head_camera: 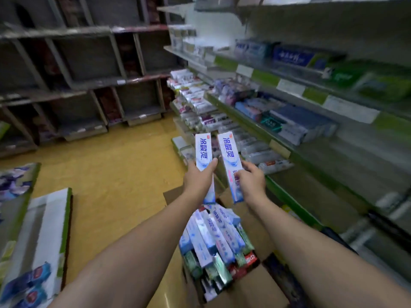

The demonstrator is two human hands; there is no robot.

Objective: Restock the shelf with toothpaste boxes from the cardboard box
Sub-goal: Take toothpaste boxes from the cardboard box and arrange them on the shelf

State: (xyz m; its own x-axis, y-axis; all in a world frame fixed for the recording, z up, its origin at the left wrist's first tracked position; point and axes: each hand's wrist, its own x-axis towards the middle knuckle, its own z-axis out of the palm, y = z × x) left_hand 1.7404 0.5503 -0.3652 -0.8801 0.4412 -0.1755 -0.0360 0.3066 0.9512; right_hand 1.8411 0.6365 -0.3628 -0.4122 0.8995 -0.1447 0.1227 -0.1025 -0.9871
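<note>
Plainly, from the head view, each hand carries one toothpaste box lifted clear above the carton [249,290] on the floor. The left hand [199,177] pinches the left box [203,152] near its middle, thumb across the front, fingers hidden behind. The right hand [252,181] wraps around the lower half of the right box [229,156], fingers curled over the face. Both boxes stand nearly upright, close together but apart, in front of the shelf [295,203] on the right.

As for risk, each box is held by one hand only and well below its top, so I judge a quick swing toward the shelf could let one pivot or slip and drop back into the carton or onto the floor. The shelf rows look crowded; pushing a box in could knock neighbours off the edge. The carton's remaining boxes [213,236] lie in a loose, tilted pile and may slide.

On writing: both held boxes show large blue Chinese characters running lengthwise, with a small red mark at the top. Shelf labels are too blurred to read.
</note>
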